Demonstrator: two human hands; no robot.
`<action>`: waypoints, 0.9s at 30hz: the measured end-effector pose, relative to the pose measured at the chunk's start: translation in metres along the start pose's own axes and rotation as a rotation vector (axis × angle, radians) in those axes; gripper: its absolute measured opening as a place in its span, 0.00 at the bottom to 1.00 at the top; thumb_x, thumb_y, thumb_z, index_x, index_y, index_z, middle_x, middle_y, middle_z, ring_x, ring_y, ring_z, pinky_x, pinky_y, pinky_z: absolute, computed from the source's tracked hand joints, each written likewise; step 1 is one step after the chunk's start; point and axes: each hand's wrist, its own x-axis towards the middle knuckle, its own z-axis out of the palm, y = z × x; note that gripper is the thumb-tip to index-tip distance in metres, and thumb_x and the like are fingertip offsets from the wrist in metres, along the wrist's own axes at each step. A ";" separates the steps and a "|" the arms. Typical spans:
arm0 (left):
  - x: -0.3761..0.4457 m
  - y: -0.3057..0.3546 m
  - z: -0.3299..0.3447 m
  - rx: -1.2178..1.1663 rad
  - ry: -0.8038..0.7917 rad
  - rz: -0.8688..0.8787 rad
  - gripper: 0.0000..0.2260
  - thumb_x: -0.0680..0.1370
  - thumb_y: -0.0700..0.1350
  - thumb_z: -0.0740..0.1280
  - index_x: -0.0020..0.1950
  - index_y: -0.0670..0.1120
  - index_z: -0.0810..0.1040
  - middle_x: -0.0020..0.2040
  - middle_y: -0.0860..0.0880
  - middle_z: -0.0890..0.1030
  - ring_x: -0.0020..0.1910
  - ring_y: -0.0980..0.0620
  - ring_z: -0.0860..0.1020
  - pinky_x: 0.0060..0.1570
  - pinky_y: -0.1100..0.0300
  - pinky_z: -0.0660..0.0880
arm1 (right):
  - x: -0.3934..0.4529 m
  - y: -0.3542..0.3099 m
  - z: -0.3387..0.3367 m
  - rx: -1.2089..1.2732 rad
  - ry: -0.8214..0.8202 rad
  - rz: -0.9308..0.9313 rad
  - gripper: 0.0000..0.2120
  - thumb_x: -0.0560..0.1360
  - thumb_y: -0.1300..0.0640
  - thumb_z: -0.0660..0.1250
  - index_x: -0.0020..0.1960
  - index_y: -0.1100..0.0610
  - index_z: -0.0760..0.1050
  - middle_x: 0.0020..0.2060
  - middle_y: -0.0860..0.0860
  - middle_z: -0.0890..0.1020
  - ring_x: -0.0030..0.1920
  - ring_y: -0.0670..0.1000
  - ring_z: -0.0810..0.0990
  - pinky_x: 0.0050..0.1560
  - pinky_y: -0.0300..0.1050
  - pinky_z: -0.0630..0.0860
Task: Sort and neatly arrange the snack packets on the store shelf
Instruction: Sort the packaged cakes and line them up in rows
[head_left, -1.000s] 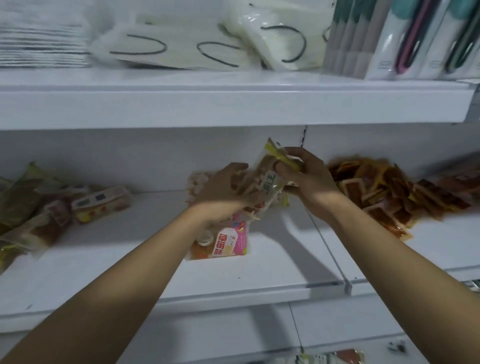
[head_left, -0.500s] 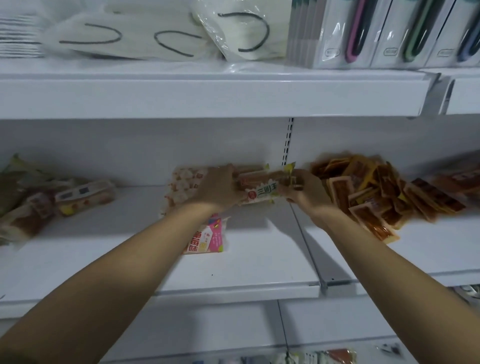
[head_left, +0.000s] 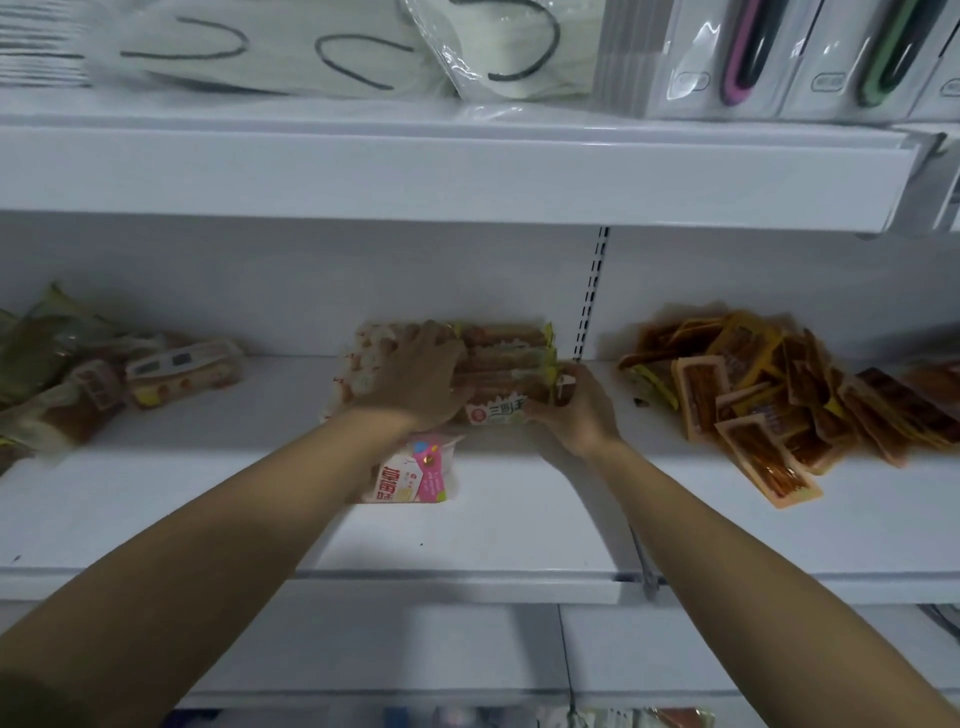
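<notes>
Roughly a third done, judging by how things lie on the shelf (head_left: 493, 540). At far left, a loose heap of bread-type packets (head_left: 67, 384) sits unsorted, tilted on each other; I count about four or five, blurred, cannot be sure. Next, at mid-shelf against the back wall, the one tidy spot: a stack of sausage packets (head_left: 506, 364) lying flat and lined up, three or four visible layers, with a labelled one at the front edge. Behind the stack on its left is one pale spotted packet (head_left: 363, 358), partly hidden. The left hand (head_left: 415, 379) lies flat, fingers extended, pressing on the left part of the stack. In front of that hand, a single pink packet (head_left: 415, 475) lies alone on the shelf, not yet placed with anything. The right hand (head_left: 571, 410) has its fingers curled round the stack's right end, pinching it and seemingly squaring it up. Two hands, both on the same stack. Past the shelf joint, on the right, a big jumble of orange flat packets (head_left: 769, 395) spills forward, well over ten, too overlapped to count exactly. More brownish ones trail off at the right edge.

Left to do: the left heap, the pink single, the whole orange pile.
</notes>
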 end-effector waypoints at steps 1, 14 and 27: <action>-0.007 -0.006 -0.005 -0.034 0.051 -0.001 0.16 0.79 0.56 0.66 0.64 0.50 0.75 0.66 0.46 0.71 0.67 0.42 0.69 0.65 0.45 0.66 | 0.000 0.000 0.002 0.006 -0.005 0.002 0.35 0.70 0.50 0.81 0.70 0.54 0.68 0.54 0.50 0.79 0.50 0.51 0.79 0.43 0.39 0.72; -0.101 -0.120 0.018 -0.500 0.322 -0.338 0.12 0.81 0.50 0.66 0.60 0.45 0.80 0.57 0.44 0.80 0.54 0.46 0.79 0.52 0.55 0.73 | -0.018 -0.026 0.005 -0.264 0.198 -0.295 0.33 0.70 0.39 0.69 0.72 0.49 0.70 0.66 0.54 0.76 0.67 0.59 0.73 0.64 0.59 0.74; -0.170 -0.231 -0.003 -0.053 0.227 -0.498 0.15 0.80 0.52 0.64 0.64 0.49 0.78 0.64 0.43 0.78 0.62 0.39 0.75 0.61 0.43 0.71 | -0.030 -0.171 0.153 -0.634 -0.334 -0.667 0.24 0.79 0.44 0.64 0.74 0.45 0.67 0.72 0.50 0.69 0.73 0.56 0.65 0.72 0.55 0.63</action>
